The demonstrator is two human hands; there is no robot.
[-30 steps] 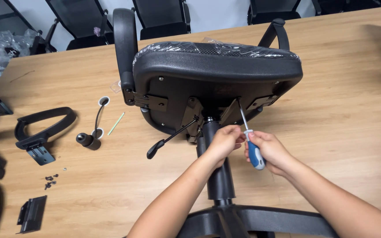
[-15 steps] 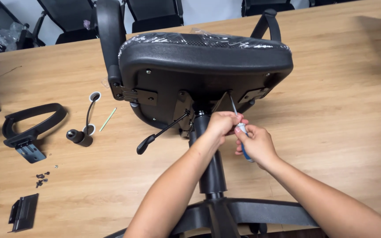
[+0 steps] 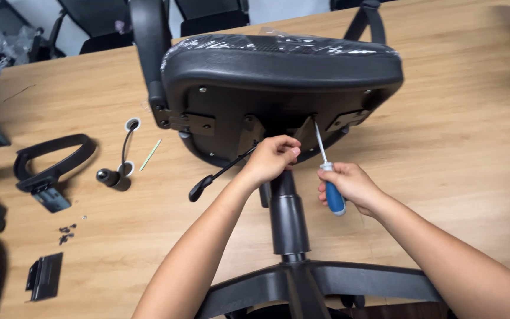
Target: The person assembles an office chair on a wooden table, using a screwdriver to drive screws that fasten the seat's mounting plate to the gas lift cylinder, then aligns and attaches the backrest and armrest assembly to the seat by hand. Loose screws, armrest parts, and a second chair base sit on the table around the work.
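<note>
Blue-handled screwdriver w/ thin steel shaft [image 3: 328,177] is clenched in my right hand [image 3: 349,186], tip up at the black plastic underside of the office chair seat [image 3: 278,94], which lies sideways on the wooden table [image 3: 473,136]. My left hand [image 3: 273,158] is closed around the mechanism by the black gas column [image 3: 287,215]. Risk: shaft's angled, so tip could slip off the screw and jab my left fingers; chair could roll.

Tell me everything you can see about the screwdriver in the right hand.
The screwdriver has a thin bare metal shaft and a blue handle with a pale collar at its top, plastic by its look. The right hand grips the handle. It stands steeply, tip up and leaning slightly left, reaching the underside of the black seat beside a metal bracket. Only the hand and seat touch it.
</note>
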